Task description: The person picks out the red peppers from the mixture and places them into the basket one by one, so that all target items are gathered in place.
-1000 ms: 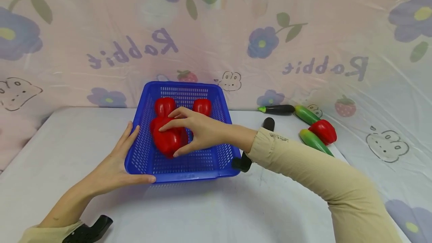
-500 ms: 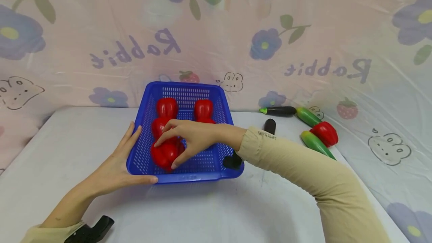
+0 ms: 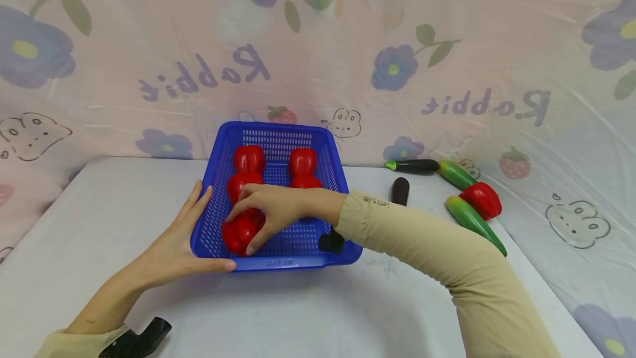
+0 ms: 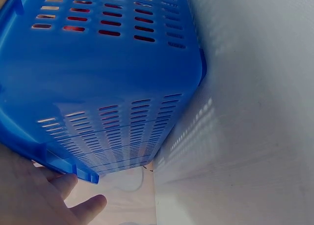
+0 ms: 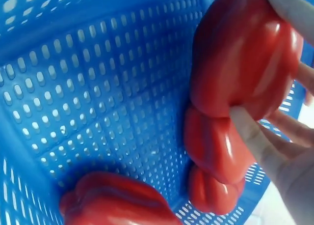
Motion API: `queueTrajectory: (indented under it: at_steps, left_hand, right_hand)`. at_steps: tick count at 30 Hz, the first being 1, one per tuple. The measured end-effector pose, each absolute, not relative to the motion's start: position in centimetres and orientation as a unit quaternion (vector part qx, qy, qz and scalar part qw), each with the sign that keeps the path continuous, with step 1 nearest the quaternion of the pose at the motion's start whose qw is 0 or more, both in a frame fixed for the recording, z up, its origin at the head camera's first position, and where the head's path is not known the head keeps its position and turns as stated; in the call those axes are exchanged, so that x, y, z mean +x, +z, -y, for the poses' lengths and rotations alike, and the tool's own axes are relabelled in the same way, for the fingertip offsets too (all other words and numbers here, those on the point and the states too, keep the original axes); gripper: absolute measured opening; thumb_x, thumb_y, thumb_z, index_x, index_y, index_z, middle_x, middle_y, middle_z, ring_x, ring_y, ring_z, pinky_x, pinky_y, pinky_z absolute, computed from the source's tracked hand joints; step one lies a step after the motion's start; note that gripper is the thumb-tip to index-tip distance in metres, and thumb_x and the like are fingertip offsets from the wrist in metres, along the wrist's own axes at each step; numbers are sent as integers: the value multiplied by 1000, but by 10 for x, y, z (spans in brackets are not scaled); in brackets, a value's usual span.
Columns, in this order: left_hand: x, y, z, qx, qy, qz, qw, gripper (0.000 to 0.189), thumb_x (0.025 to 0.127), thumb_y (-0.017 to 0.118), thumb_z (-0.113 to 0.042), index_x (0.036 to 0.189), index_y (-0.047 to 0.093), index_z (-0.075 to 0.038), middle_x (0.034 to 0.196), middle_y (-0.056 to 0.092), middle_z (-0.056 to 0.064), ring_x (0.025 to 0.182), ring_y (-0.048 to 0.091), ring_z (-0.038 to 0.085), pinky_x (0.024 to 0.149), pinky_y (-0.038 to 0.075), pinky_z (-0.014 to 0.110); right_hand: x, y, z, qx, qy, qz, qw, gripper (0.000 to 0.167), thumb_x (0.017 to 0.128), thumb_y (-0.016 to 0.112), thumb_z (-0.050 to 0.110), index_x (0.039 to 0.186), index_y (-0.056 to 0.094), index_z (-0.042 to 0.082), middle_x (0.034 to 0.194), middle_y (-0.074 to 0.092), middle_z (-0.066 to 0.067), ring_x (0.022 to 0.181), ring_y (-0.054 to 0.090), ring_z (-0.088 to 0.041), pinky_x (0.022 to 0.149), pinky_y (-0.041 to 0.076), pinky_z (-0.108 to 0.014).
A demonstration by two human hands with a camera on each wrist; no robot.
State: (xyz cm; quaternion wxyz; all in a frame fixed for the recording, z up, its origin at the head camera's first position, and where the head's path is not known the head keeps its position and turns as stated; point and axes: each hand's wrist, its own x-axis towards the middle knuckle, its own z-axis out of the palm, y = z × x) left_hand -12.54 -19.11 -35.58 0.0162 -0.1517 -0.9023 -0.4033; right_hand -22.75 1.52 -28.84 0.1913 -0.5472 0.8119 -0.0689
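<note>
My right hand (image 3: 275,208) grips a red bell pepper (image 3: 239,232) in the front left part of the blue plastic basket (image 3: 285,262). In the right wrist view, thumb and fingers close round that pepper (image 5: 235,53), which touches another red bell pepper (image 5: 216,144) in line with it. My left hand (image 3: 171,250) rests against the basket's front left corner, thumb along the front rim and fairly straight fingers along the left side. Behind the gripped pepper sit two more bell peppers (image 3: 249,159) in a row. On the basket's right side are others (image 3: 302,162), partly hidden by my arm.
Right of the basket lie a dark eggplant (image 3: 412,166), another dark long vegetable (image 3: 399,191) partly behind my sleeve, two cucumber-like green vegetables (image 3: 476,224) and a red bell pepper (image 3: 482,200). A patterned curtain (image 3: 318,59) hangs behind the white table (image 3: 278,319).
My right hand has moved the gripped pepper toward the front of the basket and lowered it there, uncovering the peppers behind. The left hand keeps its place at the corner.
</note>
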Motion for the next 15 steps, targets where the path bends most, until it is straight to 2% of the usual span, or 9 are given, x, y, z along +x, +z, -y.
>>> queueTrajectory:
  at_steps: [7, 15]
  left_hand:
    - [-126, -357, 190, -156, -399, 904, 20, 125, 67, 82, -45, 155, -3, -20, 161, -17, 4, 142, 6, 53, 93, 23, 81]
    - [-126, -355, 190, -153, -396, 905, 22, 126, 67, 83, -46, 155, -3, -19, 161, -15, 6, 142, 6, 53, 93, 23, 81]
  right_hand:
    - [-230, -295, -9, -541, -47, -817, 193, 64, 77, 78, 40, 135, 56, 26, 131, 51, -3, 117, 44, -10, 91, 49, -18]
    - [-231, -292, -11, -544, -44, -810, 214, 61, 80, 77, 27, 137, 55, 26, 136, 49, -3, 125, 41, -13, 97, 48, -25]
